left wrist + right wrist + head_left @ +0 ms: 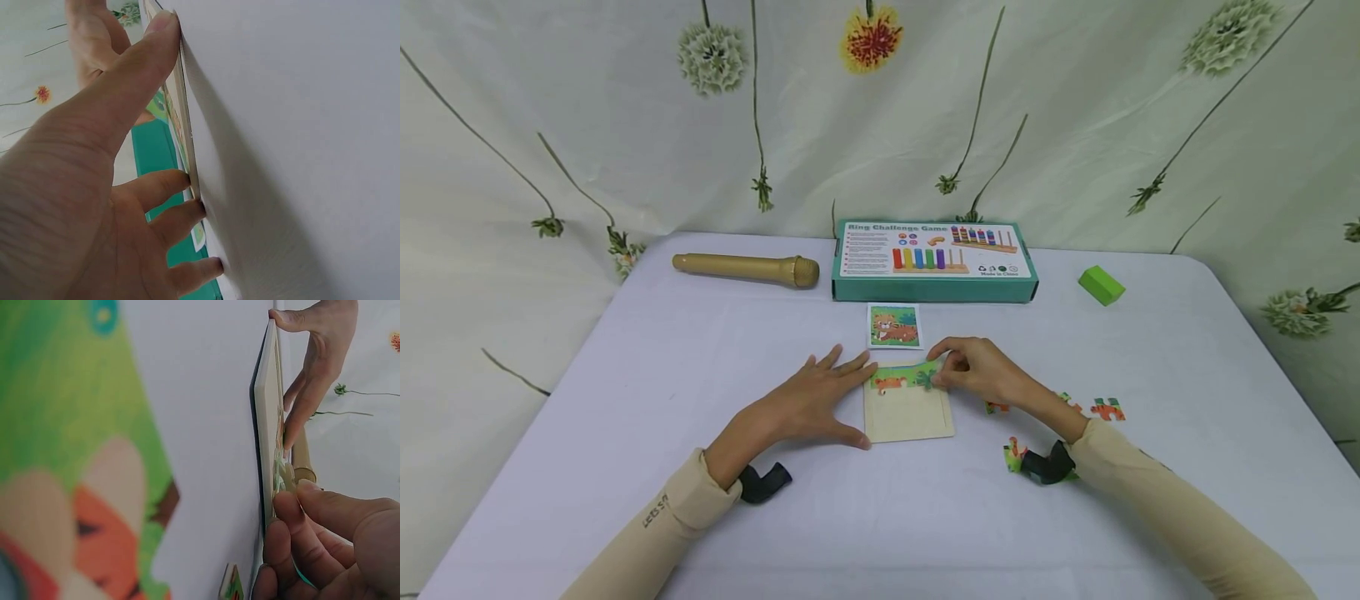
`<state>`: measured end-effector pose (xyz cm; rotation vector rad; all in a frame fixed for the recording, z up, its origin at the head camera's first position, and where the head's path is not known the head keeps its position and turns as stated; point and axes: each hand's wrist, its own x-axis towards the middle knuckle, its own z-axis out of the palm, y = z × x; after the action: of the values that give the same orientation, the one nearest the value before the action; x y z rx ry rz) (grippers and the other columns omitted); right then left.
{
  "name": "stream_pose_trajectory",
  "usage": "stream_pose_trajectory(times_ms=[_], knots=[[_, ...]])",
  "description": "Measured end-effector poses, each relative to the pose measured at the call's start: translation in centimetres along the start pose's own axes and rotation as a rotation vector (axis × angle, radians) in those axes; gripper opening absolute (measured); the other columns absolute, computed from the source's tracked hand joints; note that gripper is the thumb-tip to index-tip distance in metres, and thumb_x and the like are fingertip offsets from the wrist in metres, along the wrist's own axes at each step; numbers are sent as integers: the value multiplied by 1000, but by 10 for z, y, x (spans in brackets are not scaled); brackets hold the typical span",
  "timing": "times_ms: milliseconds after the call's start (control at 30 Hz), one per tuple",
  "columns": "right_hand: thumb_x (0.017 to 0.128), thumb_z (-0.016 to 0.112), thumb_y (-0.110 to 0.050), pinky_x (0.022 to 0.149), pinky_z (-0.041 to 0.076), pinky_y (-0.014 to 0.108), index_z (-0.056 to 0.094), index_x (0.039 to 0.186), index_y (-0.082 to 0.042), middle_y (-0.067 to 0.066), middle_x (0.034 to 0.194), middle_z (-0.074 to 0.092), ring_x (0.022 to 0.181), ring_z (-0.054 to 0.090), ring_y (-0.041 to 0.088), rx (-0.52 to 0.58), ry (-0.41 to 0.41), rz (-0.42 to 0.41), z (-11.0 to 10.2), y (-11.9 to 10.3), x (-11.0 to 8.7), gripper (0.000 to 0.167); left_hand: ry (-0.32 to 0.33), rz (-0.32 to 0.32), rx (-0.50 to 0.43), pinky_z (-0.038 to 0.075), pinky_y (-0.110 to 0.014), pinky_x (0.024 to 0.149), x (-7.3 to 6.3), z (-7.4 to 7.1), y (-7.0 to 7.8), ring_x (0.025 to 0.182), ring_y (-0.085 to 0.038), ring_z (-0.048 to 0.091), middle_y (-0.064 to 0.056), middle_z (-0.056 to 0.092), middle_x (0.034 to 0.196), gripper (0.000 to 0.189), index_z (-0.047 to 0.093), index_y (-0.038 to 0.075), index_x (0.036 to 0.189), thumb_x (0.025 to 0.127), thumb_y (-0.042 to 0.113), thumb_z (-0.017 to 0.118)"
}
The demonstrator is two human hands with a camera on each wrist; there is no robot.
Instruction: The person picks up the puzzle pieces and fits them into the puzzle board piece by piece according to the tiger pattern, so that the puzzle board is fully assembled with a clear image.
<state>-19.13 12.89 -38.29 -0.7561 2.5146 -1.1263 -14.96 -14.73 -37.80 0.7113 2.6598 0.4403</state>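
A shallow wooden puzzle tray (910, 421) lies mid-table, with joined picture pieces (891, 382) along its far side. My left hand (812, 400) is spread at the tray's left edge; its thumb and fingertips touch the edge, the fingers nearly straight. Over the far right corner, my right hand (981, 367) pinches a green jigsaw piece (287, 477) between thumb and forefinger. That piece is tilted against the tray, partly hidden by the fingers. Just beyond the tray lies a tiger picture card (895, 326).
Loose jigsaw pieces (1107, 409) lie right of the tray, some partly behind the right forearm. One piece (75, 456) looms blurred in the right wrist view. At the back are a gold microphone (745, 270), a ring game box (934, 289) and a green block (1101, 285).
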Motion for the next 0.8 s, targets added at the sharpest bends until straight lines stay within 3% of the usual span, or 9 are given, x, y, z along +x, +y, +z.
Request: stream_pose_trajectory(times_ms=[800], knots=[[87,71,-12,54,38,21,66,110,-3,-3,69,58,62,49,11,-51,-1,-3,4,2,3,26,-4,1,-3,8,-60,115,0,0,1,147,-36,3,1,17,160,104,30,19,152,68,59,78]])
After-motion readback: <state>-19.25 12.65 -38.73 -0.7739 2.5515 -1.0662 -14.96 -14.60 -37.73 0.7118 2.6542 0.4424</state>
